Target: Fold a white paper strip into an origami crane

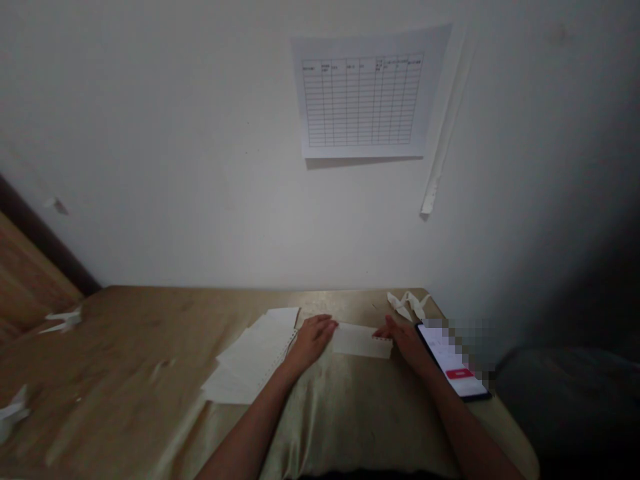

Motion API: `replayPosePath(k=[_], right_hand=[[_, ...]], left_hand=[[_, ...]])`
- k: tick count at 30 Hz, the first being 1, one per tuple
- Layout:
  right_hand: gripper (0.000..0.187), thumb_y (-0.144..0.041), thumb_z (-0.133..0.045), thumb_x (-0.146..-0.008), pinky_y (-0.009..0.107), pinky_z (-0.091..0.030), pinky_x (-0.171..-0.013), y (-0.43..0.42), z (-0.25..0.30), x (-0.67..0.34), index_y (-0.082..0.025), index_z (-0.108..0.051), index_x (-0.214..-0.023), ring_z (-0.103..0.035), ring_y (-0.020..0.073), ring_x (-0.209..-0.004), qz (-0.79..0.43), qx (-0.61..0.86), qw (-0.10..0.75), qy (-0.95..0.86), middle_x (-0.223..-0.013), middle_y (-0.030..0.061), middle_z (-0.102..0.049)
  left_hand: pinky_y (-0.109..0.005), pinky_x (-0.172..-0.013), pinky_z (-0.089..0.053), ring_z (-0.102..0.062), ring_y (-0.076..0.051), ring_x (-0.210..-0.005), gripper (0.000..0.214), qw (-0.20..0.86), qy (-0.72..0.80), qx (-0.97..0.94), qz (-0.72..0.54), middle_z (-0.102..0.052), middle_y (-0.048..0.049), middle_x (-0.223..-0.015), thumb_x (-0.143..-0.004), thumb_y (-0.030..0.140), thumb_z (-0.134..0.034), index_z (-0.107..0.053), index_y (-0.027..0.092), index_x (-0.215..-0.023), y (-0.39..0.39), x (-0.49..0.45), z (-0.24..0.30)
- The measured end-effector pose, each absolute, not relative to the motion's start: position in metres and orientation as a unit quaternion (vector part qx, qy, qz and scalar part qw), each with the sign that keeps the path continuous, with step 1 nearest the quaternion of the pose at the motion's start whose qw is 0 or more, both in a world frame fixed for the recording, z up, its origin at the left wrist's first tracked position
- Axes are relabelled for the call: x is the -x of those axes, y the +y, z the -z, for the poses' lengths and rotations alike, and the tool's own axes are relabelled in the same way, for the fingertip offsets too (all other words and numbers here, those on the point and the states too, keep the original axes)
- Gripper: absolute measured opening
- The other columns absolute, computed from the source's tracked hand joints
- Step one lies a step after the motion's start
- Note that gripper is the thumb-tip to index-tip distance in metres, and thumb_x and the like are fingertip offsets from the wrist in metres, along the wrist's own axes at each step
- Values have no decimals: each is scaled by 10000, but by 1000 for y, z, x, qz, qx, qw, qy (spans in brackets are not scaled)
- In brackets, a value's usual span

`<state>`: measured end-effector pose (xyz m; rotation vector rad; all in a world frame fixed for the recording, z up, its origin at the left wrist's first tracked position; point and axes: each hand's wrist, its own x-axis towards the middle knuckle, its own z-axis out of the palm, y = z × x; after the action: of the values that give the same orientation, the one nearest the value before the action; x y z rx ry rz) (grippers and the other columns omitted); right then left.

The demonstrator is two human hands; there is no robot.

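Observation:
A white piece of paper (356,341), with torn binding holes along its right end, lies low over the cloth between my hands. My left hand (314,339) has its fingers together at the upper left corner of the paper. At the other end, my right hand (403,340) pinches the paper near the holes, its thumb uppermost and some fingers behind the edge. Beside my left wrist lies a fanned stack of loose notebook sheets (253,363), also punched along one side.
A phone (457,360) with a lit screen lies right of my right hand. Behind it is a folded paper shape (407,305). More folded paper pieces (65,321) sit at the far left of the cloth-covered table (150,347). A printed chart (363,100) hangs on the wall.

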<state>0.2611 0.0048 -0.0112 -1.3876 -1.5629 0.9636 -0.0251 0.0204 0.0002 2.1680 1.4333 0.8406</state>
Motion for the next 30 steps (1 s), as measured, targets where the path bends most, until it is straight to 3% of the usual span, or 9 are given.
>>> replayPosePath(k=[2, 5, 7, 10, 13, 15, 20, 26, 30], right_hand=[[804, -820, -278, -942, 415, -534, -946, 6, 15, -263, -218, -720, -644, -736, 264, -919, -400, 542, 404, -619, -929, 125, -802], [780, -804, -320, -938, 424, -543, -893, 8, 18, -266, -201, -805, -841, -726, 253, -828, -391, 550, 364, -642, -841, 100, -786], [653, -757, -470, -906, 432, -538, -907, 9, 20, -268, -204, -818, -898, -721, 259, -869, -372, 539, 343, -674, -911, 99, -790], [389, -599, -706, -812, 448, -493, -1026, 9, 22, -270, -227, -816, -834, -682, 289, -1108, -345, 498, 329, -725, -1165, 107, -768], [244, -449, -807, -750, 498, -390, -1156, 7, 23, -269, -264, -822, -908, -589, 308, -1292, -317, 488, 305, -754, -1336, 85, -703], [284, -382, -848, -714, 528, -330, -1201, 5, 22, -268, -290, -819, -981, -531, 316, -1362, -302, 501, 278, -762, -1415, 67, -656], [418, -315, -862, -698, 524, -302, -1225, 2, 18, -266, -313, -790, -1110, -461, 307, -1426, -280, 519, 248, -769, -1488, 45, -600], [444, -300, -870, -698, 498, -325, -1209, -1, 15, -264, -315, -787, -1133, -518, 296, -1363, -263, 536, 244, -764, -1430, 63, -608], [441, -297, -877, -699, 487, -345, -1198, -3, 13, -260, -314, -792, -1131, -515, 295, -1350, -244, 545, 243, -764, -1405, 75, -610]], left_hand=[[-415, -1175, -440, -610, -249, -1290, 541, 213, 524, -768, -301, -712, -63, -1342, -1053, 448, -314, -816, 250, -1087, 20, 25, -1], [-415, -1182, -430, -612, -257, -1292, 578, 220, 527, -770, -283, -717, -64, -1338, -1057, 446, -294, -836, 245, -1026, 19, 26, -1], [-434, -1193, -416, -597, -276, -1312, 520, 216, 528, -777, -267, -705, -86, -1366, -1044, 434, -360, -835, 222, -1051, 20, 27, 0], [-453, -1193, -413, -575, -304, -1338, 399, 205, 527, -786, -249, -677, -109, -1408, -1001, 443, -519, -839, 207, -1032, 21, 29, 2], [-457, -1186, -415, -554, -316, -1365, 273, 195, 516, -801, -231, -643, -94, -1446, -918, 474, -693, -843, 259, -992, 21, 31, 3], [-482, -1185, -409, -534, -334, -1387, 291, 188, 506, -816, -206, -610, -88, -1479, -833, 490, -801, -831, 301, -1052, 20, 33, 2], [-547, -1202, -365, -452, -393, -1445, 689, 171, 483, -846, -144, -498, -93, -1581, -622, 528, -952, -748, 369, -1260, 19, 36, 1], [-566, -1216, -339, -391, -411, -1484, 815, 178, 467, -858, -118, -424, -103, -1634, -636, 549, -939, -661, 388, -1386, 18, 38, -2], [-536, -1209, -364, -426, -369, -1463, 822, 175, 494, -840, -139, -478, -127, -1588, -728, 411, -910, -576, 350, -1476, 17, 33, -2]])
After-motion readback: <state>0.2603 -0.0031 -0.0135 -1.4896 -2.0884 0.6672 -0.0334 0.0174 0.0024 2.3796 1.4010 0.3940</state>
